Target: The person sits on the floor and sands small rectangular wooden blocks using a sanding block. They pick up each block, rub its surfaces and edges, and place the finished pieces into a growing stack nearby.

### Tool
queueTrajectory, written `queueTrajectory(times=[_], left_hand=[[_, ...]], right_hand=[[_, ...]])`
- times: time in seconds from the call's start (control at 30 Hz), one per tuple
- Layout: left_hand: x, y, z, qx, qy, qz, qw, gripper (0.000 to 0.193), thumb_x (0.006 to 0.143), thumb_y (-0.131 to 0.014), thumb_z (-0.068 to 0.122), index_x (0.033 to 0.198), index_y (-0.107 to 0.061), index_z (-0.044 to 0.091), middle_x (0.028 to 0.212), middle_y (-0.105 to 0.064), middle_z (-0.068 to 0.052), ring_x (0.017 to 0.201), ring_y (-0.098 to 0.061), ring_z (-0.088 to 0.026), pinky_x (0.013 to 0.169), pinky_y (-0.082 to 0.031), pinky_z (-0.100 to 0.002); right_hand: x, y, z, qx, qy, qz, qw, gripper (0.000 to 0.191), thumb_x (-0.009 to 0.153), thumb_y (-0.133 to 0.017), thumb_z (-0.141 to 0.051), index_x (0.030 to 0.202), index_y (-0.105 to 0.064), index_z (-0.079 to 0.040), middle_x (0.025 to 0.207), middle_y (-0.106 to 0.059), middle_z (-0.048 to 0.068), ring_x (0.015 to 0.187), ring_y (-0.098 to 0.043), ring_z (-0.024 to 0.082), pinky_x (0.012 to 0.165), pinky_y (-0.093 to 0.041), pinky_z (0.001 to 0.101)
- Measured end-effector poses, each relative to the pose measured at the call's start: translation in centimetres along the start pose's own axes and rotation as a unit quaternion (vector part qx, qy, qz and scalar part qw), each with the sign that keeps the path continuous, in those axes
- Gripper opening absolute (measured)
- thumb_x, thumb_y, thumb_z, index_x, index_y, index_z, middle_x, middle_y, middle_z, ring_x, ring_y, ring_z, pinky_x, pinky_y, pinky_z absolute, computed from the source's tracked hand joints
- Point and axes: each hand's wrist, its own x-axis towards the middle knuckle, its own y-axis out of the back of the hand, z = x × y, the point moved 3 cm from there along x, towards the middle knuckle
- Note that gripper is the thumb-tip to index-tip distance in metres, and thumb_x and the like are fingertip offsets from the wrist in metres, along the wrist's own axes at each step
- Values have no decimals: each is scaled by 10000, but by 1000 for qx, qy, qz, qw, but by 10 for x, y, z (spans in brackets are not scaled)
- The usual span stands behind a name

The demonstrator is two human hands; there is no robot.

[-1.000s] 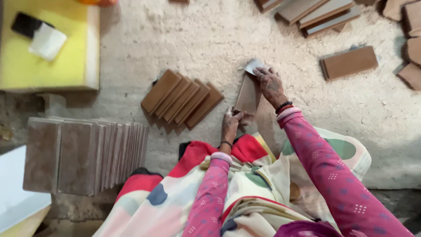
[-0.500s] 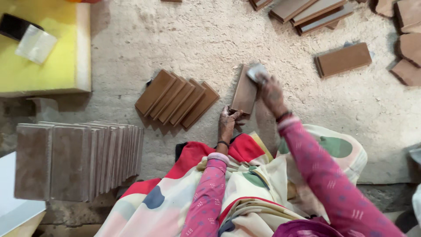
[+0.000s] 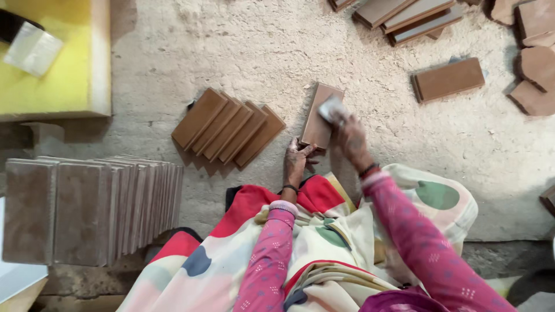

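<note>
The scene is seen from a single camera worn on the head, aimed almost straight down over the person's lap onto a rough earthen floor [image 3: 370, 173]. The view is taken from close range: the left hand [image 3: 296, 162] and right hand [image 3: 350, 136] are placed near the centre of the frame, with both sleeved forearms entering from the bottom edge. The floor beyond the hands is taken in up to the top edge, and the ground to either side of the hands is covered widely. No second view is provided, so no part is shared.
</note>
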Motion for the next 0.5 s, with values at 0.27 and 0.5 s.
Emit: queueTrajectory(times=[0.27, 0.5], left_hand=[[7, 3, -1, -55, -17, -50, 997, 269, 927, -676, 75, 1163, -555, 34, 960, -720, -125, 635, -713, -217, 452, -579, -326], [3, 2, -6, -61, -61, -45, 995, 293, 993, -631, 9, 1277, -561, -14, 1066, -689, -129, 821, -713, -171, 625, -654, -369]], right_hand=[[34, 5, 2, -2, 4, 44, 999, 425, 967, -472, -127, 1349, -659, -134, 1377, -646, 106, 1070, -595, 361, 880, -500, 458], [-34, -9, -26, -33, 72, -22, 997, 534, 914, -506, -115, 1438, -601, -158, 1451, -589, 53, 1083, -583, 299, 871, -495, 443]])
